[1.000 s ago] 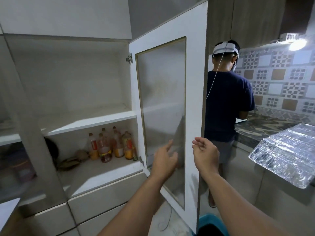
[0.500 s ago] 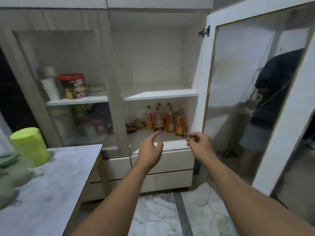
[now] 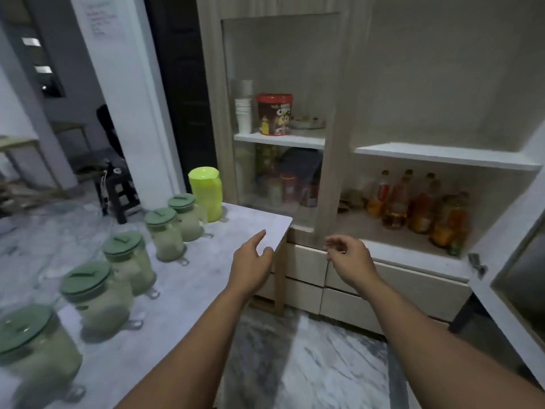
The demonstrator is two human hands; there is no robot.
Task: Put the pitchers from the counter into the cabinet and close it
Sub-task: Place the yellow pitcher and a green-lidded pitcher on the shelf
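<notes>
Head view: five green-lidded pitchers (image 3: 165, 234) line my table (image 3: 206, 276) from 7 to 10 o'clock; cabinet (image 3: 442, 156) open at 2 o'clock. My left hand (image 3: 250, 265) and right hand (image 3: 351, 262) hover empty, fingers loosely spread.

The floor (image 3: 330, 367) at 6 o'clock is grey-veined marble. At 10 o'clock a white pillar (image 3: 124, 93) stands before a dim side room holding a small dark stool (image 3: 118, 190) and, at 9 o'clock, what may be a wooden table (image 3: 17, 149), too blurred to be sure. A dark doorway (image 3: 180, 84) sits at 11 o'clock. Light is low and cool throughout.
</notes>
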